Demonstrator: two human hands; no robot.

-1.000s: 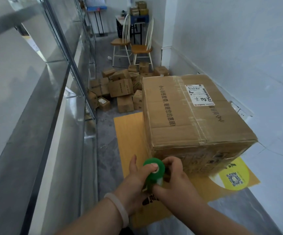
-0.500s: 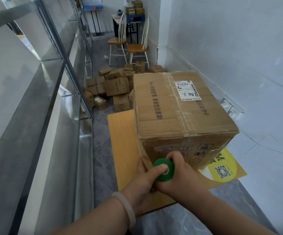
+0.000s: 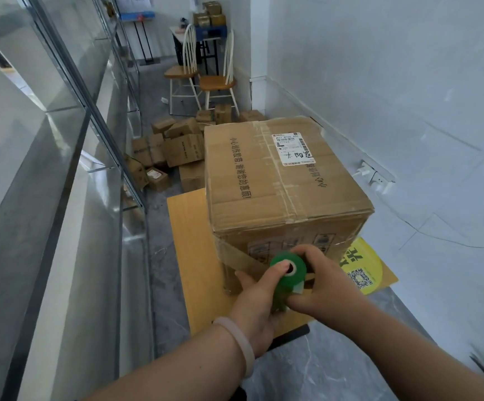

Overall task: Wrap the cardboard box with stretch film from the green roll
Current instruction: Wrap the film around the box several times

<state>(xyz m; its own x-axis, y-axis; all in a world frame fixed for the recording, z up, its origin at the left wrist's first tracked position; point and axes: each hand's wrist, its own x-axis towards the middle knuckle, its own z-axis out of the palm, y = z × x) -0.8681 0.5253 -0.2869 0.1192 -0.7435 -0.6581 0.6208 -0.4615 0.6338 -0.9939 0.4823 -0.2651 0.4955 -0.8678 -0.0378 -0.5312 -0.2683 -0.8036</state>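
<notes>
A large taped cardboard box with a white shipping label stands on a low wooden board. Both my hands hold the green roll of stretch film in front of the box's near face. My left hand grips the roll from the left, thumb at its core hole. My right hand curls round it from the right. A strip of clear film runs from the roll up to the box's near left corner.
A glass railing lines the left side and a white wall the right. Several small cartons lie on the floor behind the box, with two chairs beyond. A yellow QR sticker sits by the board.
Both hands have carried the roll rightward along the box's near face, and a strip of film now stretches back to the near left corner.
</notes>
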